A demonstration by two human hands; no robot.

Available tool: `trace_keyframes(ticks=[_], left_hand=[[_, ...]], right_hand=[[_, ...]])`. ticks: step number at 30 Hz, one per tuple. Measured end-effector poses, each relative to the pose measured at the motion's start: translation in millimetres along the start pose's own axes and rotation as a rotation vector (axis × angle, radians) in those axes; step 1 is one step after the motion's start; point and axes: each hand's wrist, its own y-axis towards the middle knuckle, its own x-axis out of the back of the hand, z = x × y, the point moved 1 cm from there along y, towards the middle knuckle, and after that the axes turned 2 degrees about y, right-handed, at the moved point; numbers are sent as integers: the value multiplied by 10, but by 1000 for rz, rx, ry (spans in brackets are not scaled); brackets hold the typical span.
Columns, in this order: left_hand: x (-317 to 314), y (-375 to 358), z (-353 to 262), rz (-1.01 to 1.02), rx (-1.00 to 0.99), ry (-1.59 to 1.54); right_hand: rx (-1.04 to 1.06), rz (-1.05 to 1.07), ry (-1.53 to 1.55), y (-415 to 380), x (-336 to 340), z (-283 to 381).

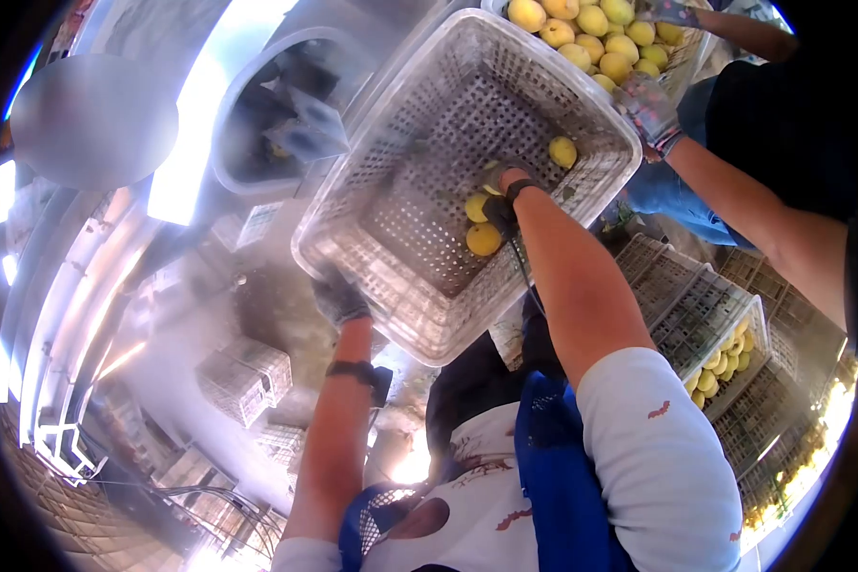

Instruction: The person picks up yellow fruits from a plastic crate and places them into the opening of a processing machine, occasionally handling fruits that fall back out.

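A large white plastic crate [353, 238] with perforated walls stands tilted in front of me, with a few yellow fruits inside. My gloved left hand [339, 297] is at the crate's lower left rim, its fingers partly hidden behind the wall. Inside the crate, my gloved right hand [501, 198] reaches down among the fruit. One yellow fruit [483, 239] lies just below that hand and another [477, 207] touches its left side. A third fruit [562, 152] rests near the right wall. The fingertips of my right hand are mostly hidden.
A co-worker's gloved hand [648, 107] is near the crate's upper right corner, beside a crate full of yellow fruit [615, 67]. Stacked crates [682, 286], one with fruit, stand at the right. Machinery with a round opening [224, 143] is at the left.
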Motion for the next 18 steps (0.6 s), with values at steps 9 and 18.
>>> trace_keyframes(ticks=[9,18], left_hand=[[49,-464,-743,-443,-626,546],[-73,-633,-1430,853,106,-1028]], right_hand=[[605,-11,1024,-2322,1072,1031],[940,-141,863,-3105,794,1367]])
